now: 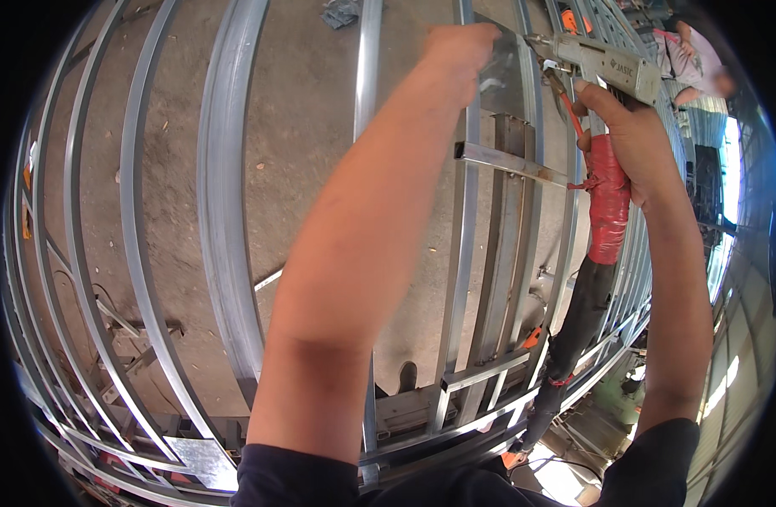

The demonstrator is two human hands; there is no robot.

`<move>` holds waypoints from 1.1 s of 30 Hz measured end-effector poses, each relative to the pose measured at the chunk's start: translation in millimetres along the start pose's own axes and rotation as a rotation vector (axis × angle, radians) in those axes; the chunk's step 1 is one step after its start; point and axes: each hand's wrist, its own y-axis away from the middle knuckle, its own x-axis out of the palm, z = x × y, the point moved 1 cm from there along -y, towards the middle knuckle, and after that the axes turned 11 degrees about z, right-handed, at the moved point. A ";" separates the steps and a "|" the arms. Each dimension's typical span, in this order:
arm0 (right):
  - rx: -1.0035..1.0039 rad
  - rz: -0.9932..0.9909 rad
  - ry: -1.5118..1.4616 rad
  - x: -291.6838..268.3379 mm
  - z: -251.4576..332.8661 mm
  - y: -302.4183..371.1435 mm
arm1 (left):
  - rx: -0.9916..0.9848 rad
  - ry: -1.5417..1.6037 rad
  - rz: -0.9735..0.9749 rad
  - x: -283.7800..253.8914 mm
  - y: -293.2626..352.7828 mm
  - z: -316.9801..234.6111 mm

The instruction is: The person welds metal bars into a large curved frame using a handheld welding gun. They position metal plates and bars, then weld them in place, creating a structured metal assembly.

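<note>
A small flat steel plate (499, 63) sits against an upright bar of the galvanised steel frame (227, 220), near the top of the view, pinched in place by the left hand (457, 52). The right hand (624, 135) is closed around the red-taped grip of a welding gun (603, 63) whose nozzle points at the plate's right edge, just beside it. No arc or fresh bead shows, so the plate looks positioned but not yet fixed. Below it a short square tube (510, 162) already crosses the uprights. Beyond the frame lies a dusty concrete floor (312, 127); another person (688, 63) is at the upper right.
</note>
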 end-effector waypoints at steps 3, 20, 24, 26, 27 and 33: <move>0.000 -0.027 -0.001 5.5 -2.9 -2.3 | -0.065 0.002 -0.100 7.4 8.4 -10.4; -0.059 -0.073 0.094 24.8 -3.1 -11.3 | -0.119 0.140 -0.068 -0.2 -6.2 -10.8; -0.030 -0.066 0.089 25.3 -5.3 -11.9 | -0.145 0.128 -0.070 -1.4 -9.0 -8.7; -0.026 -0.064 0.096 25.4 -4.9 -10.9 | -0.156 0.135 -0.092 0.8 -8.7 -9.9; -0.024 -0.063 0.100 25.6 -4.5 -10.4 | -0.140 0.169 -0.063 1.0 -9.6 -9.5; -0.055 -0.051 0.123 27.3 -2.1 -9.3 | -0.097 0.191 -0.020 -0.5 -7.8 -9.4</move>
